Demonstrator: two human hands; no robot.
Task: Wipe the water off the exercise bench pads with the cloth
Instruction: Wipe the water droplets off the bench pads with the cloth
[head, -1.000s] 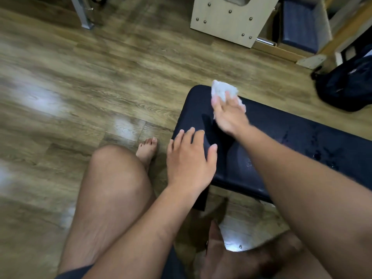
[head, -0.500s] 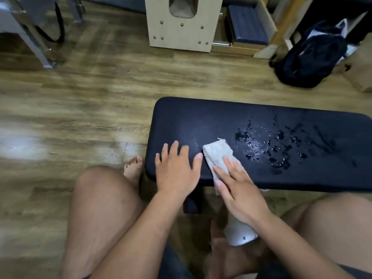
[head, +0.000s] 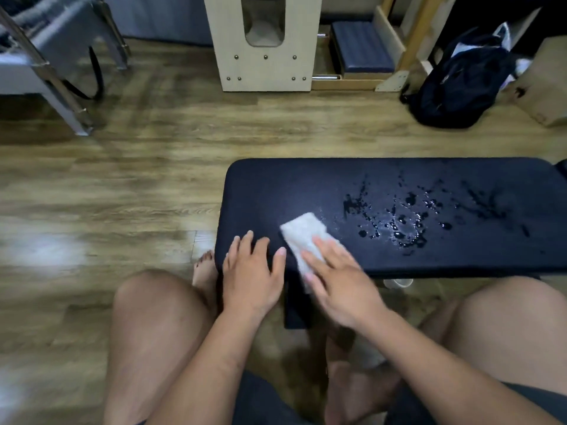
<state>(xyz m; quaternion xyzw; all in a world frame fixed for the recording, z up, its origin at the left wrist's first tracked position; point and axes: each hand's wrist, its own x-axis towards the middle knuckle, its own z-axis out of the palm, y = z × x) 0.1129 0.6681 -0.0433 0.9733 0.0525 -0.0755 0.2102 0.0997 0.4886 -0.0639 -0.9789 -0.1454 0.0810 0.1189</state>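
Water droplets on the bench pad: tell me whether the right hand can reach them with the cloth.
Probably yes: the right hand presses the cloth flat on the bench pad, and the water droplets lie beside it, nothing between.

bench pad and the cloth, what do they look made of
Bench pad: likely vinyl or faux leather, dark navy, smooth with faint sheen; water beads on it instead of soaking in. Cloth: probably terry or microfibre, white, matte and fuzzy-looking, though the weave is too blurred to tell.

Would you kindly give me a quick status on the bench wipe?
Left hand flat on pad. Right hand presses cloth. Water lies beyond cloth, path unobstructed.
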